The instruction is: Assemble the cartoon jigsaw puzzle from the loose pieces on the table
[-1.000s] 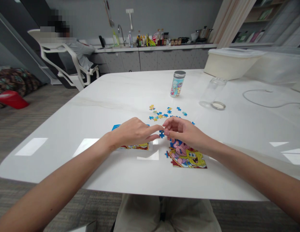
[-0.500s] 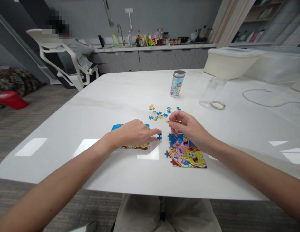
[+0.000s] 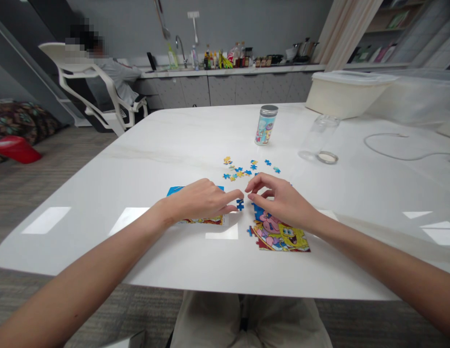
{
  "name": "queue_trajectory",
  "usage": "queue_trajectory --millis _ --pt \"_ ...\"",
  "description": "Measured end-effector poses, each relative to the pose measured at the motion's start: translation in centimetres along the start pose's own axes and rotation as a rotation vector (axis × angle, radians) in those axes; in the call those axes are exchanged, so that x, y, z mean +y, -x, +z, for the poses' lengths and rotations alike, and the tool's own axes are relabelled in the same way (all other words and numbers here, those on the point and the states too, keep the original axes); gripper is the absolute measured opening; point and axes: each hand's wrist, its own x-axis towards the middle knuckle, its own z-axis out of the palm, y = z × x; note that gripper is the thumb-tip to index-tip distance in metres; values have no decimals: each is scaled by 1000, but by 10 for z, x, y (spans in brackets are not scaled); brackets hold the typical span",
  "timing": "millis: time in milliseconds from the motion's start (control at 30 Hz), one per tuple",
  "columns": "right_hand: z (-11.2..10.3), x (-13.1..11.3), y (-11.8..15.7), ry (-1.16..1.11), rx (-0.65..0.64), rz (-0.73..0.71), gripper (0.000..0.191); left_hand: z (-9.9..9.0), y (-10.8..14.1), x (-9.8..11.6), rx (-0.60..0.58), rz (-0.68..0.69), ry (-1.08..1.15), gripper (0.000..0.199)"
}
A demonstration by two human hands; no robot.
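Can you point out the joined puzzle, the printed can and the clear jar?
Joined puzzle (image 3: 283,233): head view, middle of its uncovered part.
Printed can (image 3: 265,127): head view, its printed side.
Clear jar (image 3: 318,137): head view, its see-through wall.

A plain gray wall (image 3: 283,29) spans the top of the frame; below it, a pale countertop (image 3: 225,72) runs above gray cabinets (image 3: 249,91). At upper left stands a white-framed chair (image 3: 112,93); at upper right, a beige curtain (image 3: 350,29) hangs beside open shelves (image 3: 379,21). A glossy white table (image 3: 181,140) fills the center, its surface bearing bright rectangular reflections (image 3: 46,220). Streaked gray flooring (image 3: 14,290) shows at lower left.
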Motion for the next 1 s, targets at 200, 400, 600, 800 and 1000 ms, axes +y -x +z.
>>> queue_trajectory --millis 200,400,600,800,1000 --pt "2 4 2 -69 -90 -13 7 -1 1 0 96 21 5 28" --pt "1 4 0 -105 -79 39 10 -4 0 1 98 21 26 29" --pt "0 1 -1 -87 -36 82 10 -4 0 1 84 19 9 28" --pt "-5 4 -4 -28 38 37 2 -5 -1 1 45 12 18 30" --pt "-27 21 -15 311 114 -75 5 -3 -1 0 -3 23 69 31"
